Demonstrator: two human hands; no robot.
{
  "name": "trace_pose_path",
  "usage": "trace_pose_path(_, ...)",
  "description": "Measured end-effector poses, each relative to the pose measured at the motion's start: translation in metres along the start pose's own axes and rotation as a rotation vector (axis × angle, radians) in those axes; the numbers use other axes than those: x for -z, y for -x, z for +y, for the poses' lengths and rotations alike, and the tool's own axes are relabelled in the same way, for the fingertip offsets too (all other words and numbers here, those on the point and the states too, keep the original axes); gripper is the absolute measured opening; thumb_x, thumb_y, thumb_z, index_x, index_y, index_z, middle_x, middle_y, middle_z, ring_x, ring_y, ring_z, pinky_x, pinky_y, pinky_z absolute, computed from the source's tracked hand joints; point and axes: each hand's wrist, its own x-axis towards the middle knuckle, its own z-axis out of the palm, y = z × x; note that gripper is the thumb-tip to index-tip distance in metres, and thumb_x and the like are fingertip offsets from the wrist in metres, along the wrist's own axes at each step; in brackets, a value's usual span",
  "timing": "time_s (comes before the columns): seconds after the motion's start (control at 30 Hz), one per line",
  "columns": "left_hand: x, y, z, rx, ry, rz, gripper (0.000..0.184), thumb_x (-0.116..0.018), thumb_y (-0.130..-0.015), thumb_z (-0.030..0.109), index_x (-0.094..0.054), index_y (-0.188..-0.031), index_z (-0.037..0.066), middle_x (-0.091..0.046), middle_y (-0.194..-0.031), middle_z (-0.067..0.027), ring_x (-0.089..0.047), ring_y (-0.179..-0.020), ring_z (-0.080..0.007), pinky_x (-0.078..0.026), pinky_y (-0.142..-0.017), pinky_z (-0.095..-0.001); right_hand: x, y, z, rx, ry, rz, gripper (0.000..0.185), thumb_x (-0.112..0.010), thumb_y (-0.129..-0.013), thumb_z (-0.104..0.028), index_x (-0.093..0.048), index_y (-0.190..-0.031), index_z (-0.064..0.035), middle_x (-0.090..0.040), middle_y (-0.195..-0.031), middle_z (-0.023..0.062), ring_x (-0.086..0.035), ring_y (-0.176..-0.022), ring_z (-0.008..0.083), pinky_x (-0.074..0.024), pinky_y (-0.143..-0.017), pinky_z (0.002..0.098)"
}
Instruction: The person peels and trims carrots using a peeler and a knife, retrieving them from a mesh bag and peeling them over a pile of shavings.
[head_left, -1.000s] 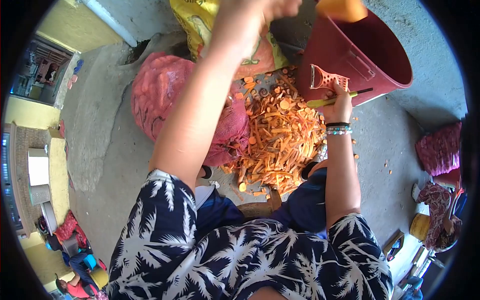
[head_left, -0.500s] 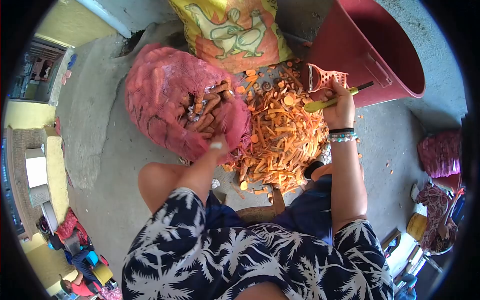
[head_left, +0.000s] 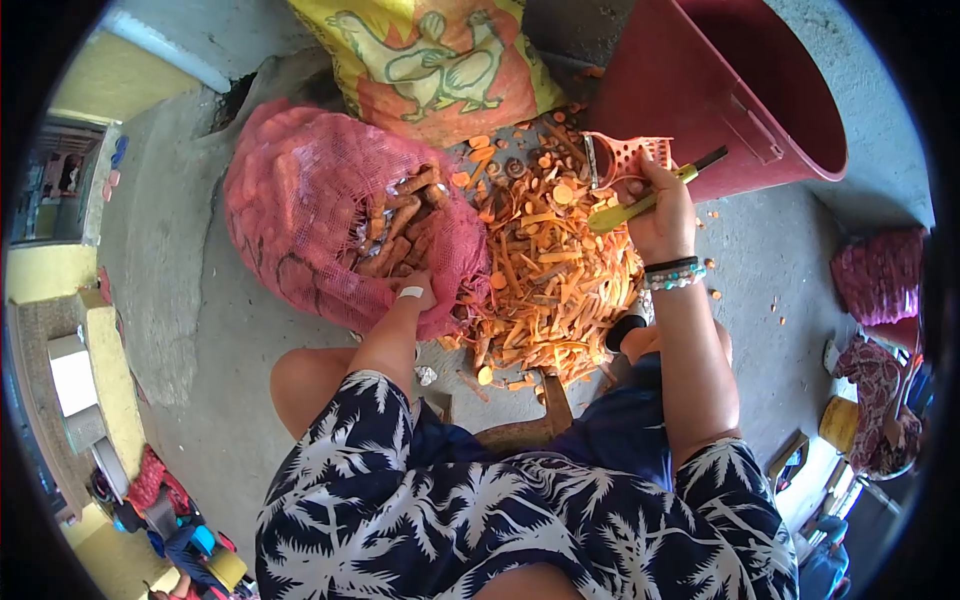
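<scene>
Head view: the left hand [head_left: 418,290] reaches into the net bag [head_left: 285,205]. Its fingers are hidden, so I cannot tell if they pinch anything. The roots [head_left: 402,222] lie in that bag, next to the hand. Loose net could catch the fingers, and a hard tug might spill roots. The right hand [head_left: 662,215] is curled round a peeler [head_left: 632,158] and a green tool [head_left: 612,216]. With two things in one grip, one could slip, nick a finger or get lost in the peels [head_left: 560,285]. Past them stands the bucket [head_left: 690,110]; a bump could tip it.
</scene>
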Motion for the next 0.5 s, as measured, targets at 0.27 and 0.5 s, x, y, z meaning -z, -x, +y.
trace_pose_path(0.27,0.019,-0.006,-0.002,-0.118,-0.324,-0.014,0.037,-0.063,-0.066,0.016,-0.061,-0.101,0.005,-0.06,-0.098,-0.0216,-0.056,-0.094,-0.0375,-0.043,-0.088,-0.0384,0.003,0.004,-0.003,-0.008,-0.024,0.004,0.004,-0.054,-0.084,-0.005,-0.057,-0.082,-0.0028,-0.057,-0.072,0.0045,-0.047,-0.056,0.0112,-0.0371,-0.05,0.0237)
trace_pose_path(0.5,0.062,0.059,-0.007,-0.091,-0.202,-0.285,0.044,-0.058,-0.071,0.019,-0.055,-0.112,0.002,-0.055,-0.115,-0.0182,-0.055,-0.103,-0.031,-0.044,-0.088,-0.0356,0.0,0.006,0.002,-0.001,-0.024,-0.01,0.001,-0.055,-0.083,-0.005,-0.054,-0.083,-0.0039,-0.056,-0.071,0.0047,-0.045,-0.054,0.0114,-0.0362,-0.048,0.0243)
